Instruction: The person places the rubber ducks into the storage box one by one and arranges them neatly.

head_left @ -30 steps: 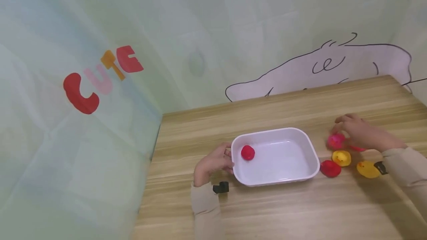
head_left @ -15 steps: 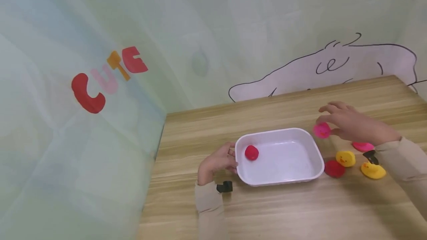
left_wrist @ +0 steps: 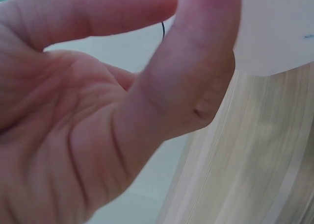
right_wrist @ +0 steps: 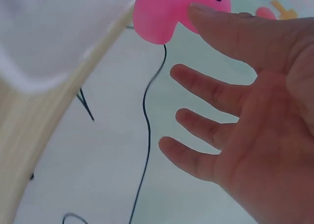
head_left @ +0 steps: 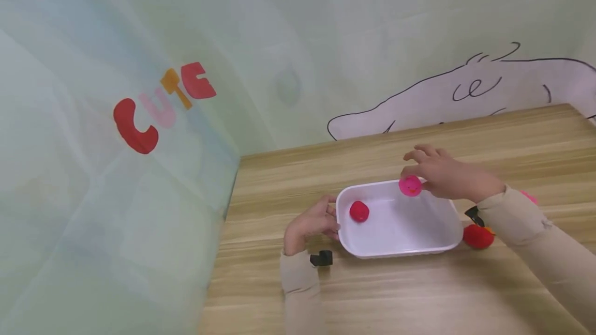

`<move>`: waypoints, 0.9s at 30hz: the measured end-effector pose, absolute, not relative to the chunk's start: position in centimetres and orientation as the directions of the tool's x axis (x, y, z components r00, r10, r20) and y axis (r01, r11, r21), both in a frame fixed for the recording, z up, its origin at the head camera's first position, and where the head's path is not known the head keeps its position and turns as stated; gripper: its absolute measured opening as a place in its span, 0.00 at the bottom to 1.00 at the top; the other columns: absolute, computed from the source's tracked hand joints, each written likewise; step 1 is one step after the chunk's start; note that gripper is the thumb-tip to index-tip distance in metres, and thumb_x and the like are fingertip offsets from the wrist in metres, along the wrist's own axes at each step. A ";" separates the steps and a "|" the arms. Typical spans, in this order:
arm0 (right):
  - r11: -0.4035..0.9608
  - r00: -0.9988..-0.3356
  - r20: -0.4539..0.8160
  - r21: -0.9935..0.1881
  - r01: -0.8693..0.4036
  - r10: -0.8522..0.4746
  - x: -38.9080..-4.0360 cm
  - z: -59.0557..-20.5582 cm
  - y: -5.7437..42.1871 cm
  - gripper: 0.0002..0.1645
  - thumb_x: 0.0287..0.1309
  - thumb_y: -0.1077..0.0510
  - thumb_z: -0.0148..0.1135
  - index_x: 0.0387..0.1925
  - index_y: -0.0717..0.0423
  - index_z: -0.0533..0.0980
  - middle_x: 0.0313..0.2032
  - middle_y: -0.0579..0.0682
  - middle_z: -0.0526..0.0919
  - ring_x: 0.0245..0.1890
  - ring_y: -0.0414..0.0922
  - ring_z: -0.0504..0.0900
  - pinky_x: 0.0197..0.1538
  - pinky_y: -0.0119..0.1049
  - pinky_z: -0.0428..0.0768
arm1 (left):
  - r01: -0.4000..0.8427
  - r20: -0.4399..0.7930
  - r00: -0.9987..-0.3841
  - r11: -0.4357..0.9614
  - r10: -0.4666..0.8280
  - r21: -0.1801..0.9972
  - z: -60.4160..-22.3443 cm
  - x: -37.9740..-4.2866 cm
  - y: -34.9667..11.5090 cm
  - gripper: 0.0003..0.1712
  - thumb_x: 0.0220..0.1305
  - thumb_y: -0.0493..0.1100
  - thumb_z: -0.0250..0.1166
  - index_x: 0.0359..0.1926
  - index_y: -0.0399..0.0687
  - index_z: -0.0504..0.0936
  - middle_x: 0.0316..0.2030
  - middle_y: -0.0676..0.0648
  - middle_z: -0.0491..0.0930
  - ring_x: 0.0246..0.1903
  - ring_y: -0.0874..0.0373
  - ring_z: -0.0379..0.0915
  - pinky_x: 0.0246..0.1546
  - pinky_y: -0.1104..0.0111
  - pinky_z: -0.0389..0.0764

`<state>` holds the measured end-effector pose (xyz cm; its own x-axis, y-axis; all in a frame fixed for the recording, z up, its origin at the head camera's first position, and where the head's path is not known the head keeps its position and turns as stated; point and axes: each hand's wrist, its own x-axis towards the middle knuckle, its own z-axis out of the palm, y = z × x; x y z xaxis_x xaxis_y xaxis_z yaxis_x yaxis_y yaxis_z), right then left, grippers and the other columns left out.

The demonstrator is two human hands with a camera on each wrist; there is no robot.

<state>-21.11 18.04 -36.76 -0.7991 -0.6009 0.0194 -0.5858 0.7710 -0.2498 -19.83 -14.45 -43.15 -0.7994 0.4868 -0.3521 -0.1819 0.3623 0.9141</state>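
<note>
Wood-grain table [head_left: 279, 180], pale printed curtain [head_left: 279, 30] behind; left hand [head_left: 311, 223] holds left end of white rectangular plastic tray [head_left: 396, 229]; pink rubbery duck [head_left: 410, 186] above tray's far side, pinched in right hand [head_left: 449, 176]; probably light, squeezable, slick; grip round body

White tray [head_left: 400, 231] and toys [head_left: 477, 237] on wood-grain table [head_left: 400, 293]

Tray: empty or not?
Not empty: in the head view, one red toy sits inside the tray, near the left hand; the right hand pinches the pink duck.
</note>
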 end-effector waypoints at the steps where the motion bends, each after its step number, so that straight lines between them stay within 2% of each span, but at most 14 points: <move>1: 0.769 -0.795 0.012 -0.247 -0.590 -0.607 -21.2 -37.1 17.6 0.26 0.46 0.71 0.76 0.47 0.48 0.84 0.60 0.64 0.73 0.66 0.70 0.61 0.61 0.76 0.66 | -0.185 -0.352 -0.797 0.356 0.491 0.916 -43.2 -19.9 -14.4 0.40 0.55 0.23 0.60 0.69 0.29 0.57 0.45 0.32 0.72 0.25 0.53 0.79 0.34 0.55 0.90; 9: 0.704 -0.731 0.003 -0.267 -0.658 -0.682 -21.7 -39.4 14.8 0.24 0.49 0.76 0.70 0.44 0.49 0.83 0.56 0.64 0.75 0.63 0.71 0.64 0.59 0.75 0.69 | -0.187 -0.349 -0.790 0.343 0.505 0.920 -43.2 -20.4 -13.3 0.40 0.55 0.21 0.58 0.69 0.30 0.55 0.42 0.34 0.72 0.22 0.53 0.78 0.32 0.55 0.90; 13: 0.670 -0.693 0.040 -0.222 -0.708 -0.720 -21.7 -40.7 14.2 0.24 0.48 0.77 0.68 0.38 0.46 0.83 0.51 0.61 0.77 0.58 0.67 0.69 0.54 0.70 0.76 | -0.192 -0.350 -0.782 0.334 0.516 0.923 -43.2 -20.4 -13.1 0.40 0.54 0.20 0.57 0.69 0.29 0.55 0.43 0.31 0.72 0.21 0.53 0.78 0.31 0.56 0.90; 18: 0.655 -0.672 0.061 -0.175 -0.735 -0.738 -21.7 -42.2 14.0 0.21 0.47 0.75 0.70 0.36 0.46 0.81 0.48 0.60 0.77 0.54 0.62 0.71 0.51 0.65 0.78 | -0.198 -0.354 -0.780 0.333 0.516 0.922 -43.3 -20.2 -13.2 0.41 0.54 0.21 0.57 0.69 0.29 0.54 0.41 0.31 0.73 0.20 0.54 0.77 0.31 0.55 0.90; 23: 0.652 -0.668 0.082 -0.156 -0.742 -0.740 -21.9 -42.9 13.9 0.20 0.47 0.75 0.70 0.38 0.48 0.82 0.51 0.63 0.77 0.55 0.64 0.71 0.50 0.66 0.79 | -0.195 -0.353 -0.790 0.339 0.502 0.920 -43.4 -20.1 -13.6 0.42 0.54 0.21 0.58 0.70 0.31 0.54 0.40 0.34 0.73 0.21 0.53 0.77 0.31 0.55 0.90; 27: 0.672 -0.690 0.063 -0.179 -0.718 -0.721 -21.9 -42.6 13.8 0.24 0.48 0.74 0.72 0.46 0.51 0.84 0.56 0.65 0.76 0.60 0.68 0.69 0.55 0.70 0.77 | -0.194 -0.353 -0.801 0.349 0.484 0.917 -43.3 -19.9 -14.3 0.41 0.55 0.22 0.58 0.70 0.32 0.55 0.42 0.33 0.73 0.22 0.52 0.78 0.31 0.56 0.90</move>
<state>-21.86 13.83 -42.63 -0.6905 -0.7206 0.0627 -0.7181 0.6724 -0.1794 -19.92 -14.33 -43.34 -0.8008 0.4836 -0.3533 -0.1938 0.3489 0.9169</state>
